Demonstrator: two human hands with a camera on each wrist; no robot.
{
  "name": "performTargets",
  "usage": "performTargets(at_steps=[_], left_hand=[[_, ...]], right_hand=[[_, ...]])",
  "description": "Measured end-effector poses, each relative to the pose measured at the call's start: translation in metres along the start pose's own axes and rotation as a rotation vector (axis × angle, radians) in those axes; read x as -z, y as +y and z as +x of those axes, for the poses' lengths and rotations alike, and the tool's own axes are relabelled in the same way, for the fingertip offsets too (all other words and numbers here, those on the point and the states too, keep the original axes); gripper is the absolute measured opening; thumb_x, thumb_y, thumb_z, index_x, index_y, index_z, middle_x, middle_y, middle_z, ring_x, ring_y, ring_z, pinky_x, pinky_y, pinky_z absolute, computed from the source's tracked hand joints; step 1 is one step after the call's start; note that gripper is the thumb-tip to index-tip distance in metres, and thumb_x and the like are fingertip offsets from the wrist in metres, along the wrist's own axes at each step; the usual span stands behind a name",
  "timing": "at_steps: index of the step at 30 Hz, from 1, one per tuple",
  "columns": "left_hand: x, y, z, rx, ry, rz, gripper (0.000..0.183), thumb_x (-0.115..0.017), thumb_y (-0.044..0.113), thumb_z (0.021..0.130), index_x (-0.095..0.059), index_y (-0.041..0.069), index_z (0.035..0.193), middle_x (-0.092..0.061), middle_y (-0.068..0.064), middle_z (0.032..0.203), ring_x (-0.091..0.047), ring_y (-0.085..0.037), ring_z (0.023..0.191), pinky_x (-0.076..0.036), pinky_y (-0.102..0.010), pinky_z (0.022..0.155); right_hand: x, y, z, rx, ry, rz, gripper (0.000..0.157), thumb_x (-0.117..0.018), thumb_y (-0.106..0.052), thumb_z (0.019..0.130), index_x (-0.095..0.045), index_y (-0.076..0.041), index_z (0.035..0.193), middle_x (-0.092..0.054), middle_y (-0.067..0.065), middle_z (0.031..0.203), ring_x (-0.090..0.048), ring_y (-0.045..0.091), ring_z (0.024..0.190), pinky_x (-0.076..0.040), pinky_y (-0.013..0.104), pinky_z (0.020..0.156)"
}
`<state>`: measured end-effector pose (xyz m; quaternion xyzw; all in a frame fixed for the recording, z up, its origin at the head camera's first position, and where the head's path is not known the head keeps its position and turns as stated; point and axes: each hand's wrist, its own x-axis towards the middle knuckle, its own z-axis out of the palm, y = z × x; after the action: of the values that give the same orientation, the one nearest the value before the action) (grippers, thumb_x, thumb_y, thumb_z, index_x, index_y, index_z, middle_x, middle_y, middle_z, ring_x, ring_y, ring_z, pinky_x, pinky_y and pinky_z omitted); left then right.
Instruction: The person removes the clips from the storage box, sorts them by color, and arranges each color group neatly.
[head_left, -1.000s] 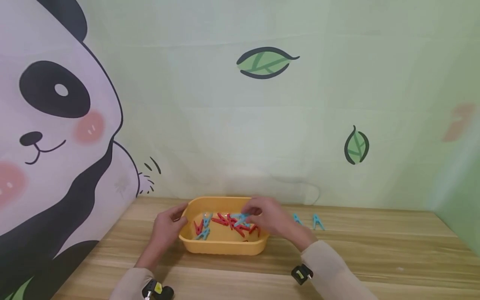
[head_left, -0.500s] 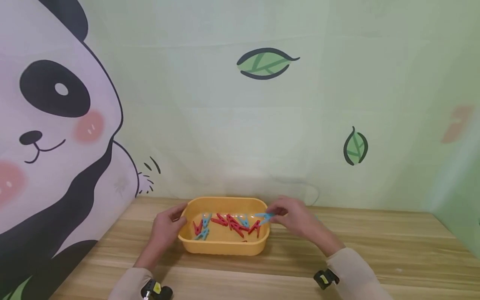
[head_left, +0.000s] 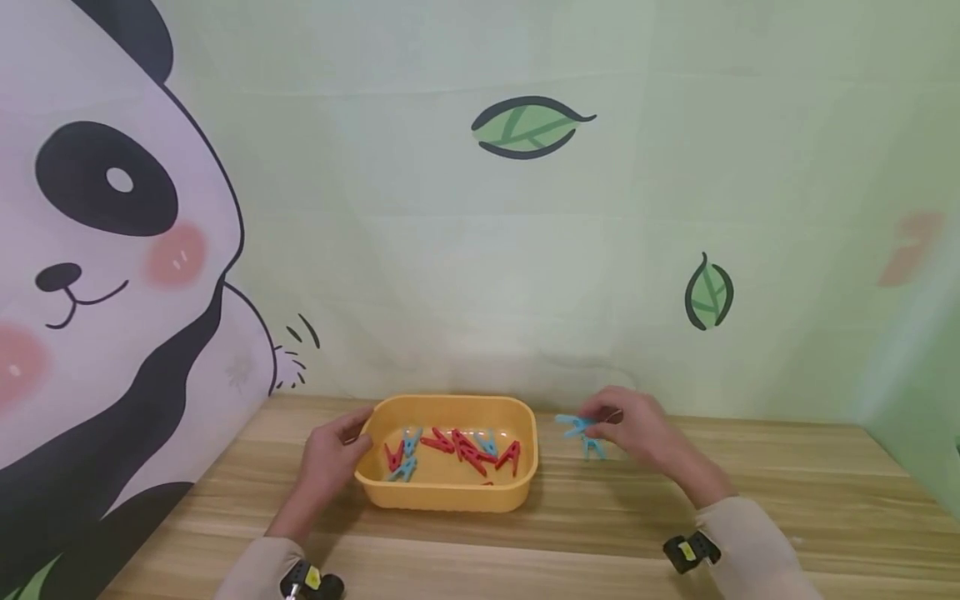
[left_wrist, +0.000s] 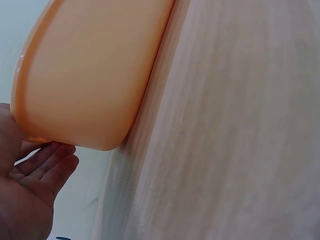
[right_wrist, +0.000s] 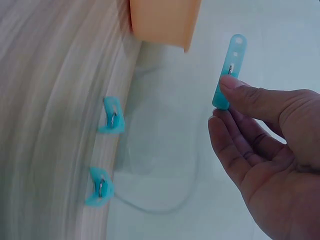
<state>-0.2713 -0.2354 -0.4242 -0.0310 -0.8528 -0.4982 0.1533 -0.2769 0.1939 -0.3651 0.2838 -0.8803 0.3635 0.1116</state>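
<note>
My left hand (head_left: 330, 454) grips the left rim of a yellow plastic basin (head_left: 446, 497), thumb over the edge and fingers on the outer wall, as the left wrist view partly shows. Thumb and fingertips of my right hand (head_left: 637, 425) pinch a light blue clothespin (head_left: 574, 425), held in the air right of the basin. Below it, a second blue clothespin (head_left: 592, 448) rests on the table; the right wrist view shows two there, a nearer one (right_wrist: 100, 186) and one closer to the basin (right_wrist: 114, 116). Red clothespins (head_left: 470, 452) and a few blue ones (head_left: 406, 469) lie inside the basin.
The wooden table (head_left: 450, 550) ends at a pale green backdrop (head_left: 420, 250) close behind the basin. A printed panda (head_left: 112, 333) covers the left side. A thin cord (right_wrist: 160, 212) runs near the table's back edge.
My right hand has lifted the blue clothespin out of the basin and carried it right, over the table beside it. The left hand and the basin have stayed in place.
</note>
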Motion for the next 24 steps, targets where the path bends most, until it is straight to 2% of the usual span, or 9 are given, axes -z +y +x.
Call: performTargets(at_steps=[11, 17, 24], left_hand=[[0.001, 0.000, 0.000, -0.003, 0.013, 0.007, 0.043, -0.062, -0.006, 0.096, -0.061, -0.013, 0.139, -0.066, -0.031, 0.133, -0.065, -0.046, 0.124, -0.054, -0.050, 0.103], [0.001, -0.002, 0.002, -0.008, 0.008, 0.010, 0.043, -0.062, -0.007, 0.095, -0.062, -0.013, 0.138, -0.066, -0.032, 0.132, -0.065, -0.046, 0.123, -0.055, -0.050, 0.102], [-0.001, 0.000, 0.001, -0.006, 0.010, 0.017, 0.043, -0.062, -0.006, 0.095, -0.062, -0.013, 0.138, -0.066, -0.032, 0.132, -0.066, -0.047, 0.122, -0.056, -0.052, 0.102]], right_hand=[[0.025, 0.018, -0.012, -0.070, -0.016, -0.058, 0.014, -0.079, -0.001, 0.092, -0.077, -0.003, 0.106, -0.075, 0.004, 0.101, -0.071, 0.026, 0.095, -0.062, 0.050, 0.088], [0.037, 0.033, -0.020, -0.091, -0.020, -0.101, 0.012, -0.079, 0.001, 0.091, -0.077, -0.002, 0.102, -0.076, 0.004, 0.098, -0.071, 0.026, 0.093, -0.062, 0.049, 0.085], [0.049, 0.055, -0.029, -0.160, -0.032, -0.141, 0.011, -0.079, 0.001, 0.090, -0.077, 0.000, 0.101, -0.075, 0.007, 0.098, -0.070, 0.030, 0.094, -0.061, 0.052, 0.085]])
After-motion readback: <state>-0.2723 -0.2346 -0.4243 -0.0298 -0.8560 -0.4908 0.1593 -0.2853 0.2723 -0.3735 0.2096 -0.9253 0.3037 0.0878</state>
